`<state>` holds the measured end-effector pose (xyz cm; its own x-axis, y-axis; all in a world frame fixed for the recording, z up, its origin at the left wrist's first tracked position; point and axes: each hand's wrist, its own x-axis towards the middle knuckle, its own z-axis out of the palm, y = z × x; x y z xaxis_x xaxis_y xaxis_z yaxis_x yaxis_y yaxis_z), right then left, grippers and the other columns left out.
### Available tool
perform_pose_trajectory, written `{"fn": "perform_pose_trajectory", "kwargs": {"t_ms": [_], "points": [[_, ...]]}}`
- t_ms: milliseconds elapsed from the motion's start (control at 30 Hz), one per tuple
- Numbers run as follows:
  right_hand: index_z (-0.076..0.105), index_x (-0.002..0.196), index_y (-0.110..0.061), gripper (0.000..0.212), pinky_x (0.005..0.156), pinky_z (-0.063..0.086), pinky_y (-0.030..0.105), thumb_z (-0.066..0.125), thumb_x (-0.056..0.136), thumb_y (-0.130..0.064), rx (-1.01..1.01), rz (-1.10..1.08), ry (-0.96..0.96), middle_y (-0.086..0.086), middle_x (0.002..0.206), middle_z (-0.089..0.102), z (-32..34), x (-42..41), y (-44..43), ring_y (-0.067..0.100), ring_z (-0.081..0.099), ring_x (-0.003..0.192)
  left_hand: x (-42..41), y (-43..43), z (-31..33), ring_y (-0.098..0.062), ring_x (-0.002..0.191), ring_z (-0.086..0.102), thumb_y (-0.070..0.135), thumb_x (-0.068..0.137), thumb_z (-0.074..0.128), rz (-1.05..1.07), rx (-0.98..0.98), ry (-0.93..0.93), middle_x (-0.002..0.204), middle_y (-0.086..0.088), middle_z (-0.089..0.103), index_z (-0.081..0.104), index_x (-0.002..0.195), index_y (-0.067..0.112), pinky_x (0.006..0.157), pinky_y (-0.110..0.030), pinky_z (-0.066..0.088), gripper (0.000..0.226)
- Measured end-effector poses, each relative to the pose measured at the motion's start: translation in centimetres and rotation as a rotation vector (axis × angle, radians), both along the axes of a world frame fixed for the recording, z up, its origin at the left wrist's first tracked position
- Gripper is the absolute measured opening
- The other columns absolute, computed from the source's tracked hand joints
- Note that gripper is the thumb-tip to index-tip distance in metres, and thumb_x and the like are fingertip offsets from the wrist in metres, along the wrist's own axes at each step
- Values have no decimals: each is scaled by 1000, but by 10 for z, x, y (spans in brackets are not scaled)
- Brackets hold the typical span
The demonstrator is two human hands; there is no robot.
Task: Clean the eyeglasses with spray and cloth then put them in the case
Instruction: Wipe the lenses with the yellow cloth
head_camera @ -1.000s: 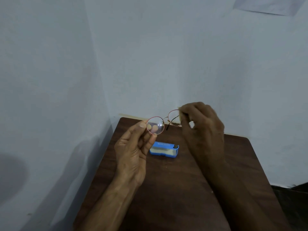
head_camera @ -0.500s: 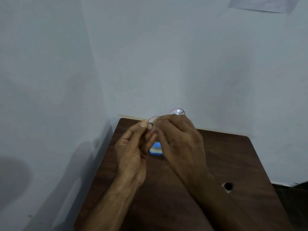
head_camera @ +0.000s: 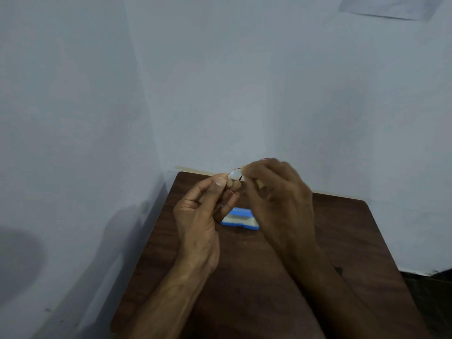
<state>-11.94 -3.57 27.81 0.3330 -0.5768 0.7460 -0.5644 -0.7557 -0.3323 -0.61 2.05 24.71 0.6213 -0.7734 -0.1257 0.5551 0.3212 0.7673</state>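
The red wire-rimmed round eyeglasses [head_camera: 235, 185] span the gap between both raised hands, with their long axis running from the left hand up to the right. The left hand [head_camera: 200, 221] pinches one lens rim between its thumb and fingertips. The right hand [head_camera: 278, 204] curls over the other lens, with a pale scrap [head_camera: 259, 185], maybe cloth, under its fingers. The open blue plastic case [head_camera: 241, 221] lies below both hands on the dark wooden table [head_camera: 342, 241], closer under the right.
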Motion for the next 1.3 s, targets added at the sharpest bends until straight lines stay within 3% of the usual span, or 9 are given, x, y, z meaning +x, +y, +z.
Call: {"fn": "perform_pose_trajectory", "kwargs": {"t_ms": [200,400,567,667,733,833,1000,1133,1300], "points": [[78,103,-12,12,88,56,33,71,93,-14,23,108,-3,1,107,74,-4,8,22,21,67,97,4,-1,5,-21,83,71,9,94,73,9,-9,15,97,-13,78,79,106,4,72,-28,61,15],[76,95,-10,6,80,56,42,73,91,-6,10,-9,-90,1,101,72,4,2,3,23,67,93,-1,3,7,-19,84,79,8,93,71,2,-40,60,97,-14,80,76,111,-1,76,-28,64,20],[78,98,-9,13,87,56,37,73,87,-5,-1,106,-35,3,104,74,-3,7,30,23,68,95,0,0,6,-22,77,64,11,94,74,8,-12,65,93,-14,74,79,109,2,70,-32,54,18],[77,105,-12,19,90,55,34,73,87,-8,46,70,-81,0,111,72,-1,-1,17,21,67,102,0,2,8,-20,79,74,9,95,72,22,-29,103,93,-13,77,77,110,-1,73,-30,63,19],[74,115,-11,29,96,54,30,73,87,-10,106,90,-68,2,120,68,5,-1,14,20,65,112,-2,4,8,-19,85,78,9,95,72,24,-31,93,98,-14,79,77,111,0,76,-29,64,19],[70,126,-13,39,104,44,13,72,88,-9,149,178,40,0,130,63,5,1,21,9,56,122,-1,5,9,-16,82,76,12,94,73,32,-12,48,96,-10,80,79,109,4,75,-29,65,17],[78,109,-5,21,86,59,42,73,90,2,71,137,-94,5,114,72,6,-6,7,23,70,104,-3,4,12,-18,85,79,8,93,72,32,-41,80,97,-12,81,79,107,3,79,-31,65,16],[79,100,-9,14,79,60,41,75,89,-2,28,118,-112,2,107,73,11,4,12,22,70,96,-7,6,11,-19,86,78,11,93,73,28,-9,21,100,-11,81,79,110,4,73,-27,64,19],[80,105,-13,21,87,58,36,75,87,-4,24,129,-47,1,110,75,-6,-2,25,20,70,99,-4,1,9,-23,86,71,10,93,74,37,-5,59,97,-12,78,81,103,7,76,-32,62,13]]}}
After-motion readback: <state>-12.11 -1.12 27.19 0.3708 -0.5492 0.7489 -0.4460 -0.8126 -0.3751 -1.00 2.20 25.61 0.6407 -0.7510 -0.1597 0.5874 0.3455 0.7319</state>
